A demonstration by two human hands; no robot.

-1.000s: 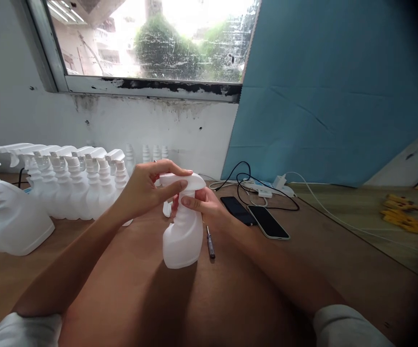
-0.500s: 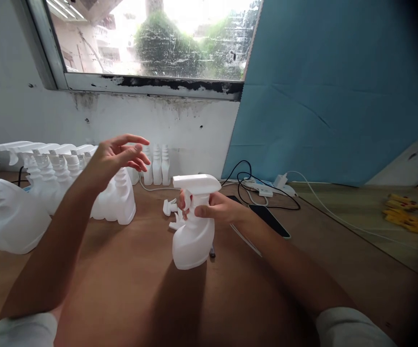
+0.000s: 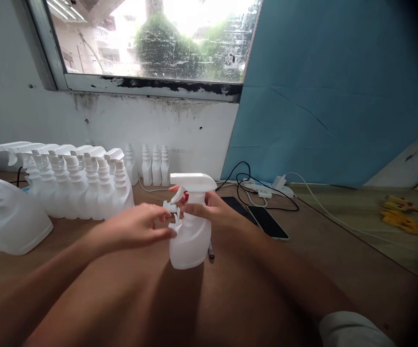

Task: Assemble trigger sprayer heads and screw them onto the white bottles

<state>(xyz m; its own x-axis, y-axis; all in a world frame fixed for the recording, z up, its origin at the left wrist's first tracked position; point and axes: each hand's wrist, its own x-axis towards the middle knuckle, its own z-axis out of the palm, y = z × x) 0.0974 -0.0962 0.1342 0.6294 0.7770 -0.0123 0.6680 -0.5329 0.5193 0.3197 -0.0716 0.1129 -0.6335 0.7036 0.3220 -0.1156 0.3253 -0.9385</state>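
A white spray bottle [image 3: 190,241] with a trigger head stands upright on the brown table [image 3: 230,299]. My right hand [image 3: 209,209] is wrapped round its neck just below the head. My left hand [image 3: 140,226] reaches in from the left, with its fingertips pinched on a small white trigger piece [image 3: 173,222] lying beside the bottle. A second loose white piece [image 3: 168,207] lies just behind it.
A row of several white spray bottles [image 3: 75,185] lines the left, with a larger one [image 3: 6,217] at the far left and capless bottles [image 3: 154,164] by the wall. Two phones [image 3: 263,219], cables [image 3: 267,188] and a screwdriver [image 3: 211,249] lie right of the bottle. Yellow parts [image 3: 407,217] lie far right.
My left hand left the spray head, swung up and left, then came down to the small white pieces beside the bottle. My right hand kept hold of the bottle's neck.
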